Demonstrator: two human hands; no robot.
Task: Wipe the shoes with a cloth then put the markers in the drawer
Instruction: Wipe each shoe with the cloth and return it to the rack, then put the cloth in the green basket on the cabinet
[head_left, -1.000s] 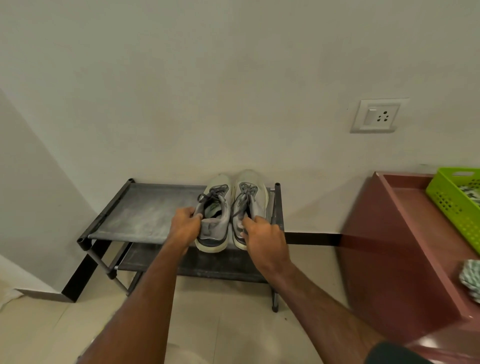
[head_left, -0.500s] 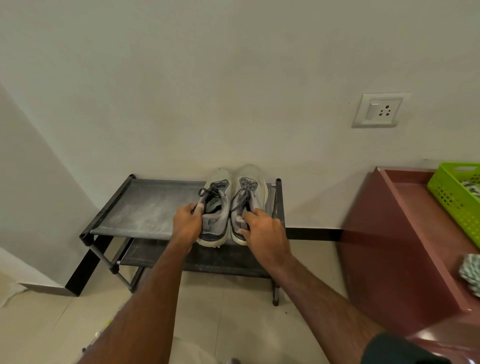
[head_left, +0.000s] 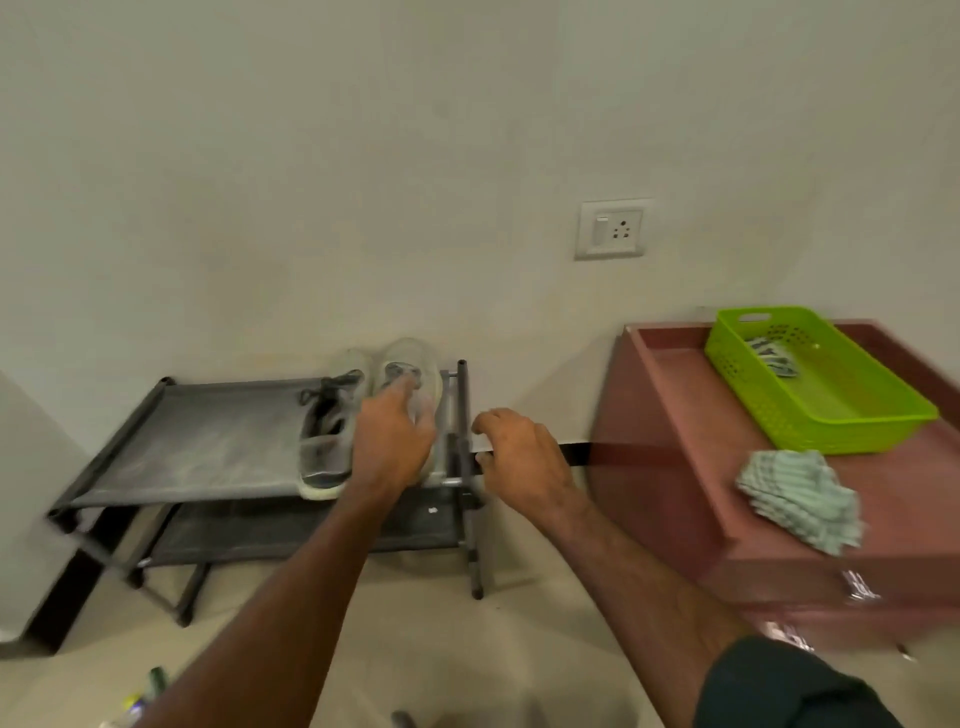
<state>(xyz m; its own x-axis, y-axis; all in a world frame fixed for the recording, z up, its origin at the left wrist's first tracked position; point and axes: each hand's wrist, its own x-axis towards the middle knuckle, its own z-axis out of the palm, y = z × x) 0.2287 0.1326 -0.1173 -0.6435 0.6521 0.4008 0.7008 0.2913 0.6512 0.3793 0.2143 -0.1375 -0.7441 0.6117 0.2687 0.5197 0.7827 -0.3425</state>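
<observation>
Rack: dark shoe rack (head_left: 197, 447) against pale wall.
Shoes: pair (head_left: 332, 431) at its right end, right one mostly hidden.
Left hand (head_left: 395, 441): over right shoe, grip unclear.
Right hand (head_left: 524, 457): hovering, loosely curled, empty.
Cloth (head_left: 800, 499): on red table (head_left: 675, 467), blurred.

In the centre of my view, the shoes (head_left: 332, 426) are pale grey with off-white soles and dark grey laces. The rack (head_left: 197, 441) under them is dark grey, its fabric shelf dusted with whitish streaks. At right I see a reddish-brown cabinet (head_left: 675, 467); on it, a lime-green perforated basket (head_left: 831, 405) and a cloth (head_left: 800, 499) striped pale green and white. The wall (head_left: 363, 156) is off-white, the socket plate (head_left: 613, 228) white. At lower right, the sleeve (head_left: 800, 686) is dark green.
</observation>
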